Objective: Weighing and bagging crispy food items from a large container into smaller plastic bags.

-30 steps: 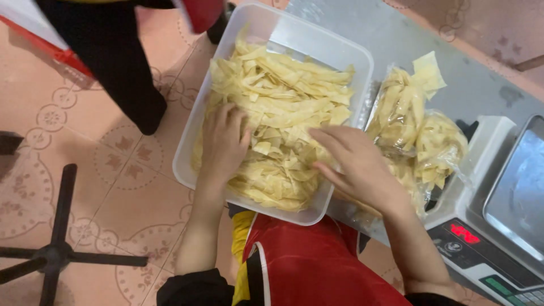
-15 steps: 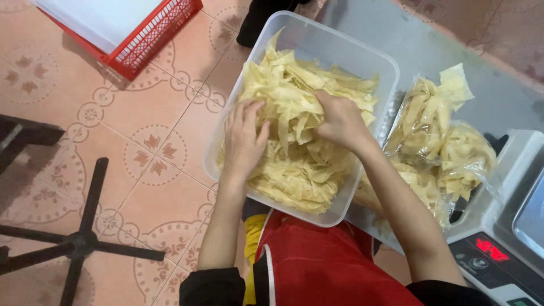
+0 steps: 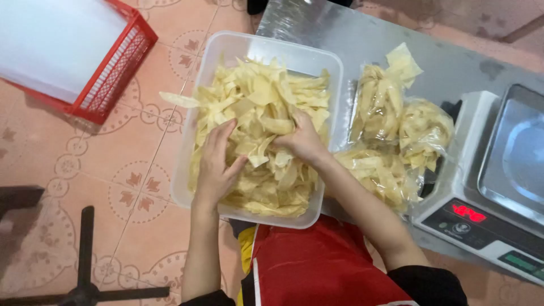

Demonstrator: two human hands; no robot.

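Digging deeper: both hands now meet mid-tub [image 3: 195, 187]; left hand [image 3: 217, 164] and right hand [image 3: 303, 139] each clutch pale yellow strips [image 3: 266, 107], gathering handful.

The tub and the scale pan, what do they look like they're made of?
Tub: translucent plastic, probably; the floor tiles show faintly through its milky wall. Scale pan: looks like brushed stainless steel, grey with a soft sheen. The left hand and right hand are buried in the pale yellow strips.
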